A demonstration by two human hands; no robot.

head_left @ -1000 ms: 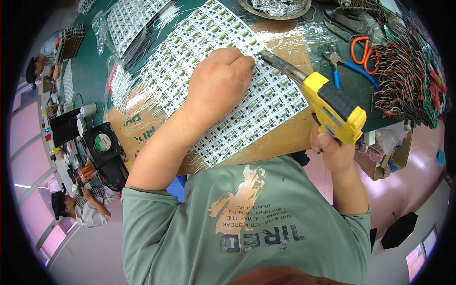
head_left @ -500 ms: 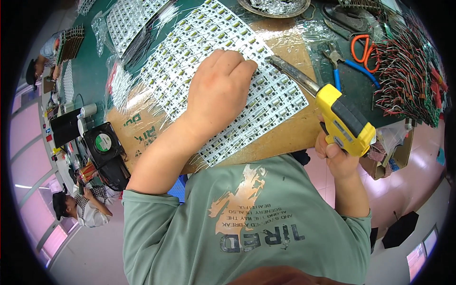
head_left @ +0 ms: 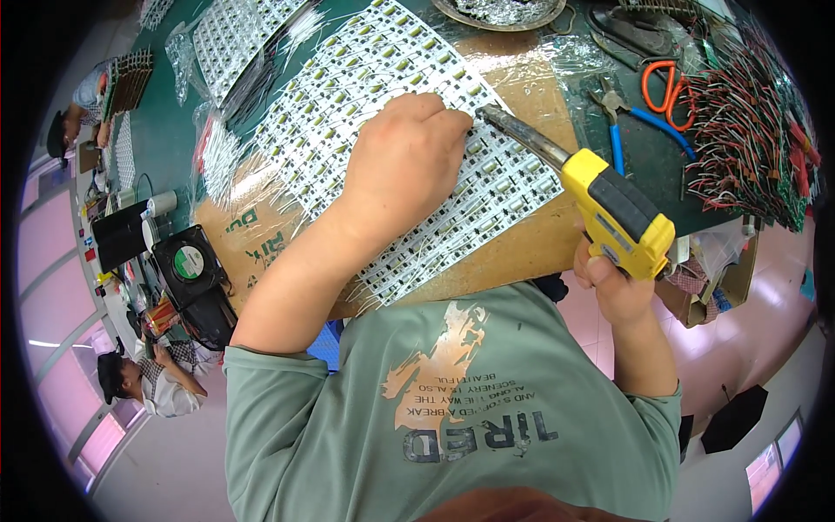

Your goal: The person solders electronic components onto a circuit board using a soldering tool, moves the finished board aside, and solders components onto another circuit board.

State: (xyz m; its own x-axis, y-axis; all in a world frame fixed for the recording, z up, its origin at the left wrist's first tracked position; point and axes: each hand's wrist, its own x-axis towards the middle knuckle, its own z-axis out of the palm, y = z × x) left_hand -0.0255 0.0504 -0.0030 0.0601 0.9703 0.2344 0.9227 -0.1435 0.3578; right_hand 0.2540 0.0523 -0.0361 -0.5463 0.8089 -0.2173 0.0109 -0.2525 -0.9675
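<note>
1. Green workbench, brown cardboard on it. White circuit-board panel lies skewed on the cardboard, partly under the left hand.
2. Left hand: curled narrow over the panel, fingertips hidden, can't tell if they pinch anything. Right hand: wrapped round the handle of the yellow-black soldering gun, its tip near the panel's right edge, just beside the left fingers.
3. Risks, my read: one slip of a hot tip burns those fingers. Panel looks only hand-steadied; a nudge could spoil a joint. Stray white wires could snag or scorch.
4. Counts: 1 gun, 1 panel in work, 1 blue-handled side cutters, 1 orange-handled scissors, 1 metal dish, 2 co-workers at left. Red-and-white-wired boards: heaped, uncountable.
</note>
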